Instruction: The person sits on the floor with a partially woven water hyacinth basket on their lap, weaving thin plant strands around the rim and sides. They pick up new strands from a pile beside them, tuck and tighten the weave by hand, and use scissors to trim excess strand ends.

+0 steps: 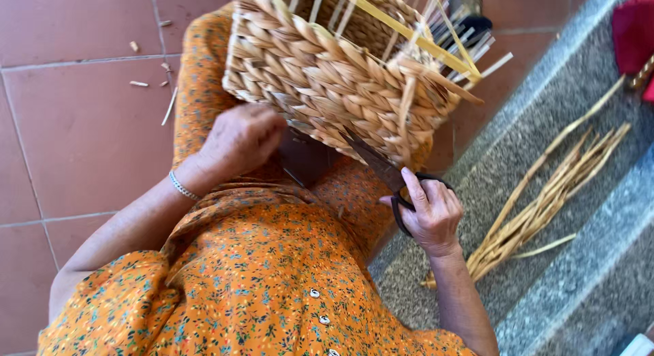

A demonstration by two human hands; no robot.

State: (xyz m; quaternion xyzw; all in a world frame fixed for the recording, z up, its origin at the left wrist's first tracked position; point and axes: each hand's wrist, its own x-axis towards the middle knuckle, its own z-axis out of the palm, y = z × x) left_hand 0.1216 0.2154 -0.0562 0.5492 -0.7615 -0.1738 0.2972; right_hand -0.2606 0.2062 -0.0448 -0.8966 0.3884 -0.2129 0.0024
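Setting: domestic porch or courtyard used as a handcraft spot, not a fitted workshop. Evidence: terracotta floor tiles [88,124] left of the hands with cut fibre scraps [139,83] lying on them; speckled granite steps [545,158] to the right of the grip carrying a loose bundle of dried reeds [545,206]. Half-woven basket [334,76] sits on the lap.

orange floral dress [259,274] with small white buttons [315,293]; thin silver bracelet [182,186] on the left wrist.
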